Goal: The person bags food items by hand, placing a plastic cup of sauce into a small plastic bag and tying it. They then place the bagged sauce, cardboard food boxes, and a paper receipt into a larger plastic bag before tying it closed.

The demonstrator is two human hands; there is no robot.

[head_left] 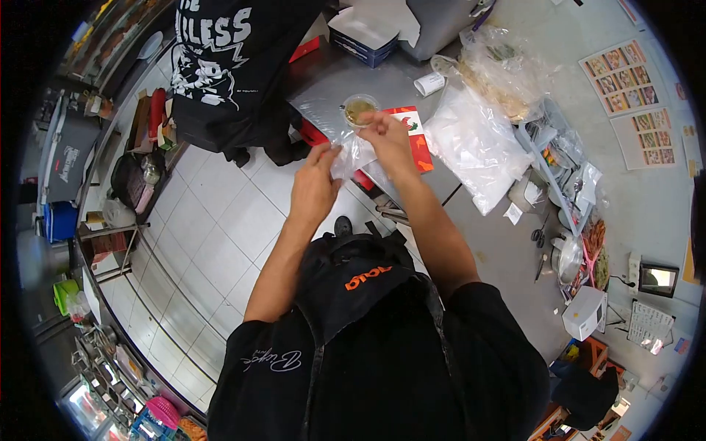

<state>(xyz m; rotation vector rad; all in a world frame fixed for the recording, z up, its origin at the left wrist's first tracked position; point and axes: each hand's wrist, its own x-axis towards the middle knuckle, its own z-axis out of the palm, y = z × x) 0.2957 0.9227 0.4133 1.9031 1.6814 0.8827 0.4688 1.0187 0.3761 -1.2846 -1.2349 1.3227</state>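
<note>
- Thin, clear plastic bag [348,156]: hangs between the two hands, over the edge of the grey metal-topped table [482,246]; its upper part lies just below the cup, on the viewer's side.
- Left hand [312,184]: thumb and fingers closed on the bag's left side; the film lies at the fingertips, clear of the palm, and spreads to the right.
- Right hand [388,138]: fingers bent, thumb and forefinger drawn near each other at the bag's upper right. Film is transparent and small in view; cannot tell whether these fingertips pinch it or touch the cup's rim.
- Round, clear plastic cup with yellow-green contents [360,110]: on the table, just beyond the right fingertips, mouth up.
- Red-and-white printed flat box [419,147]: beside the right hand, partly covered by it.
- White cylindrical roll [429,84]: on its side, beyond that box.
- Large, white plastic bag [478,140]: lying to the right of the box.
- Blue-and-white cardboard box [364,37]: at the table's far end, well apart from both hands.
- Person in a black shirt with white print [220,66]: standing to the left of the table's far part.
</note>
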